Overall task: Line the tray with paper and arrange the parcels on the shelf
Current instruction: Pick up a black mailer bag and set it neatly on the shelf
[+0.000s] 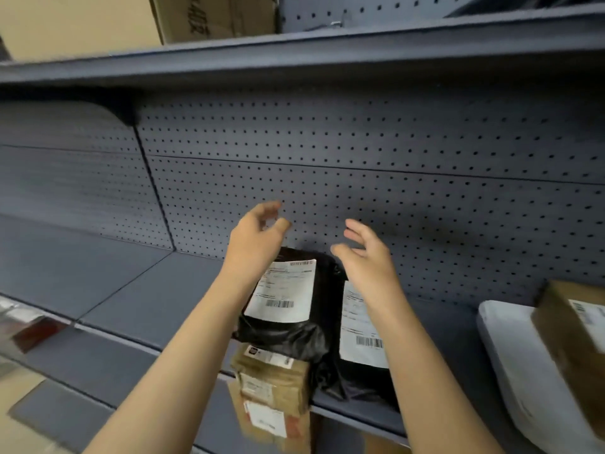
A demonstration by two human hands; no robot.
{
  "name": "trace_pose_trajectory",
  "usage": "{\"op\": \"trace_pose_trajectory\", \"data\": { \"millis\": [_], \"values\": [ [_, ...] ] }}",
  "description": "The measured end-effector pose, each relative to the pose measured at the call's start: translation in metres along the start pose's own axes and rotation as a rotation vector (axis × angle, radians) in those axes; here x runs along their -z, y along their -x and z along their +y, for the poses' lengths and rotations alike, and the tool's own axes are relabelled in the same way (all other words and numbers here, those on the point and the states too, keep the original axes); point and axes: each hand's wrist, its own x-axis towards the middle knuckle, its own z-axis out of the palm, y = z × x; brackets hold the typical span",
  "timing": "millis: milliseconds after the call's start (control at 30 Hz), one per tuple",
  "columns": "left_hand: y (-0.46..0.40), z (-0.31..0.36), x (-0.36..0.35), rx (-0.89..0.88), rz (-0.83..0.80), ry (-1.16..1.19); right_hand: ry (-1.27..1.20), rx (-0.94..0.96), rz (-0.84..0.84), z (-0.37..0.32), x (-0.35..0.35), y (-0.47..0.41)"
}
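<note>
Two black plastic parcels lie on the grey shelf (137, 290). One black parcel (294, 335) with a white label sits on top of brown cardboard parcels (275, 381) at the shelf's front edge. The second black parcel (360, 375) lies to its right, partly behind my right forearm. My left hand (258, 237) hovers above the first parcel, fingers curled apart, holding nothing. My right hand (366, 253) is raised beside it, fingers spread and empty. No tray or paper shows.
A grey pegboard back wall (393, 158) stands behind the shelf. At the right lie a white padded parcel (510, 348) and a brown box (569, 326) resting on it. An upper shelf (294, 54) carries cardboard boxes (212, 18). A lower shelf (65, 411) shows below left.
</note>
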Motion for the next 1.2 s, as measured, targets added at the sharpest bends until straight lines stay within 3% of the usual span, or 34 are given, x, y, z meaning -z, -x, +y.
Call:
{"op": "trace_pose_trajectory", "data": {
  "millis": [167,367,633,767,1200],
  "values": [
    [-0.011,-0.043,0.012,0.114,-0.168,-0.098,0.068,-0.062,0.007,0.009,-0.032,0.0],
    [-0.02,-0.083,0.006,0.314,-0.363,-0.027,0.239,-0.171,-0.056,0.031,-0.053,0.004],
    [-0.013,-0.105,-0.004,0.363,-0.351,0.011,0.428,-0.242,-0.076,0.036,-0.058,0.011],
    [-0.01,-0.1,-0.004,0.415,-0.318,0.144,0.382,-0.24,-0.108,0.031,-0.059,0.012],
    [-0.026,-0.04,0.042,0.289,-0.292,0.314,0.309,-0.098,-0.071,-0.009,-0.064,-0.005]
  ]
}}
